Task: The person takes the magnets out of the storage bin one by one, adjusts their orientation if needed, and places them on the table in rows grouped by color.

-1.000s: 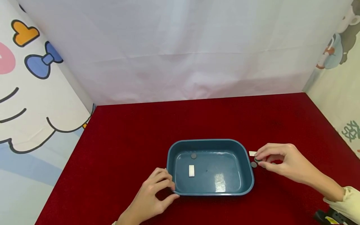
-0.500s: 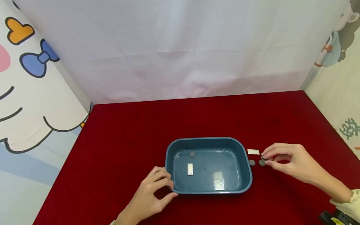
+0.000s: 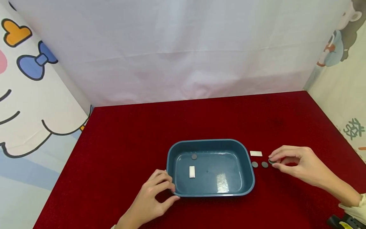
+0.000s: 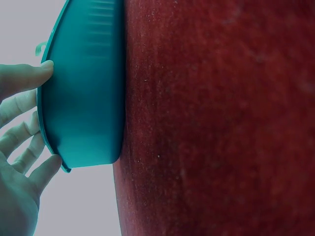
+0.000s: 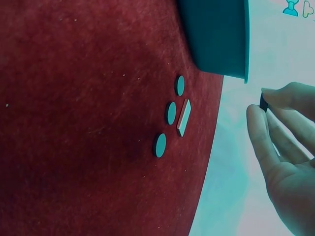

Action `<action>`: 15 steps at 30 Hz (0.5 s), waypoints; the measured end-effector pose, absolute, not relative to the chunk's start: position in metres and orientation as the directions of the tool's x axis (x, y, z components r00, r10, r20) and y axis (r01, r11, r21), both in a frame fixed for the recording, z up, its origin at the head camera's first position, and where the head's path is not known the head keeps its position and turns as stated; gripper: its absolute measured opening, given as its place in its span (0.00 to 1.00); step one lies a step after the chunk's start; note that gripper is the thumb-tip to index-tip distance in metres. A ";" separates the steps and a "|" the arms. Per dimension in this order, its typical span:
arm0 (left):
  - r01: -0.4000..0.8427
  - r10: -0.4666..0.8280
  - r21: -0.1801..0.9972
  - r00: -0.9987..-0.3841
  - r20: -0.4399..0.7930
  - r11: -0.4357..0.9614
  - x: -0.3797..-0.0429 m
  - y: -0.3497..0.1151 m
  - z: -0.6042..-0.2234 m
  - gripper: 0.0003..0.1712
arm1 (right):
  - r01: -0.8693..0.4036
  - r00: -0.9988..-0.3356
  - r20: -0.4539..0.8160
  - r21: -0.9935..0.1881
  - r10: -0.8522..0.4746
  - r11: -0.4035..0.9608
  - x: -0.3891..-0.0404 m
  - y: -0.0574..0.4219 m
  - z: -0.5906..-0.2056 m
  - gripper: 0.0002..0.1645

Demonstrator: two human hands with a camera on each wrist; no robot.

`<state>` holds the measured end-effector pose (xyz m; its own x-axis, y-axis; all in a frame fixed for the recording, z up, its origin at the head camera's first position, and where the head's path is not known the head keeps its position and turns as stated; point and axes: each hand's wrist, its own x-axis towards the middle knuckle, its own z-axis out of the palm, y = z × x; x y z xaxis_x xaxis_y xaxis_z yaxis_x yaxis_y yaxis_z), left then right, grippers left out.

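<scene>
Head view: tub (image 3: pixel 206 185) sits on red cloth (image 3: pixel 128 143); used here as the reference for all places. Left hand (image 3: pixel 154 192) grasps the tub at its near left corner, fingers bent over the left rim, thumb along the near one; presumably this steadies the tub, as a light tub could slide on cloth. Right hand (image 3: pixel 298 163), just beyond the tub's right side, pinches a held disc (image 3: pixel 271 161) between thumb and fingertips, likely because so small and flat a piece offers little else to grip. Between that hand and the tub's right wall lie first disc (image 3: pixel 254 164) and second disc (image 3: pixel 264 164), side by side, with outer tile (image 3: pixel 255 153) behind them; this close row probably keeps the reach short. Inside the tub, towards its left end: inner disc (image 3: pixel 194 156) near the back wall, inner tile (image 3: pixel 192 172) in front of it, apart. Left wrist view: fingertips meet the tub's rim around the corner, its base down on the cloth. Right wrist view: held disc is clear of the cloth, edge-on in the pinch; a third disc (image 5: pixel 159 145) lies farther from the tub than the other two, probably masked by the hand in the head view.
</scene>
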<state>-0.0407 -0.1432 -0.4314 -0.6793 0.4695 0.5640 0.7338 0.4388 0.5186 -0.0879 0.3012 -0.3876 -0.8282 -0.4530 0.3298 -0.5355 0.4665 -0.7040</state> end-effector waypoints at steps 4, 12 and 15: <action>0.737 0.467 0.515 -0.676 0.570 0.438 -0.041 -0.143 -0.432 0.17 | -0.526 -0.833 0.318 -0.708 -0.452 0.471 -0.088 0.304 -0.390 0.20; 0.736 0.468 0.510 -0.676 0.569 0.444 -0.041 -0.143 -0.434 0.17 | -0.495 -0.853 0.294 -0.717 -0.431 0.490 -0.087 0.312 -0.393 0.18; 0.736 0.469 0.508 -0.677 0.567 0.448 -0.041 -0.143 -0.433 0.16 | -0.487 -0.859 0.291 -0.719 -0.421 0.496 -0.087 0.315 -0.395 0.18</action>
